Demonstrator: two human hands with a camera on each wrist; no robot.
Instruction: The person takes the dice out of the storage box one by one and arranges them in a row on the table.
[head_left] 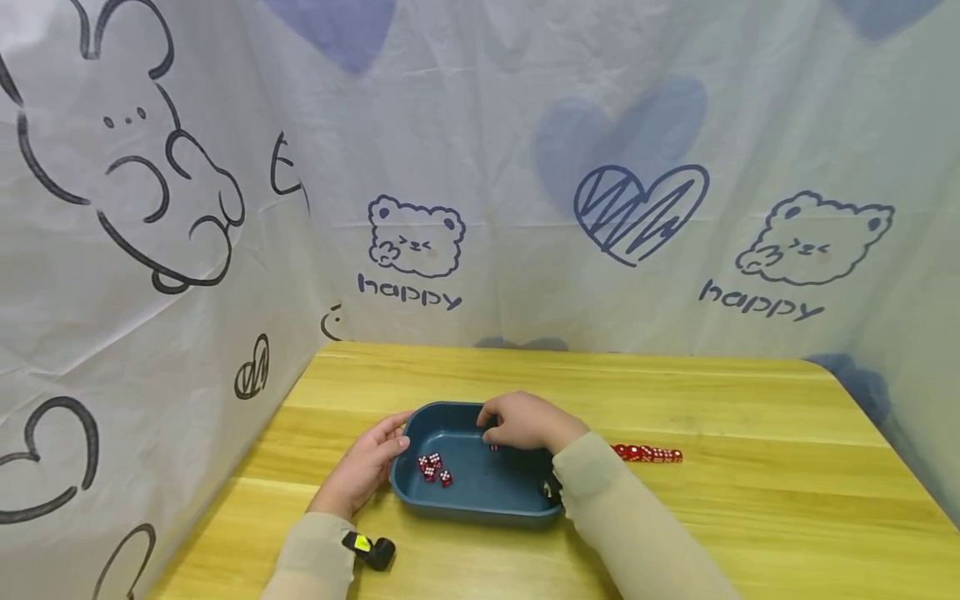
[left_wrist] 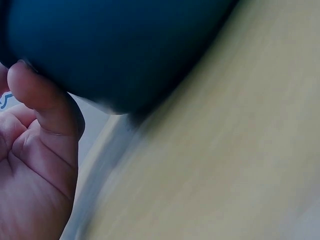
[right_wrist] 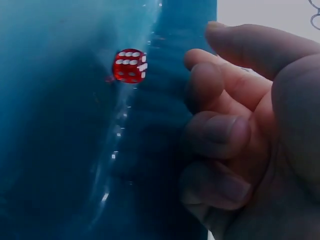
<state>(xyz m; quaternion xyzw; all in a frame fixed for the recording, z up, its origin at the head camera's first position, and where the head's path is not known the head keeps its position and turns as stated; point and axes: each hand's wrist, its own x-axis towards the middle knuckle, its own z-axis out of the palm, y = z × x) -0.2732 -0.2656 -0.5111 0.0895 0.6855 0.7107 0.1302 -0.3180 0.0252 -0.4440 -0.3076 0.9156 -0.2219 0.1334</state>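
Observation:
A dark blue tray (head_left: 480, 510) with rounded corners sits on the table. At its left end my left hand (head_left: 360, 465) holds the rim, thumb over the top edge and fingers along the outside. In the left wrist view the thumb (left_wrist: 42, 97) bends against the tray wall. My right hand (head_left: 528, 421) reaches over the tray's far side with fingers loosely bent and nothing between them. Just off its fingertips a red die (right_wrist: 130, 66) with white pips lies on the tray floor. Several more red dice (head_left: 431, 467) are clustered inside at the left.
To the right of the tray, a row of red dice (head_left: 651, 454) lies on the yellow wooden table (head_left: 750, 508), partly hidden by the right arm. White cloth (head_left: 495, 250) with drawings hangs behind and at both sides. A black wrist camera (head_left: 378, 552) is strapped on the left sleeve.

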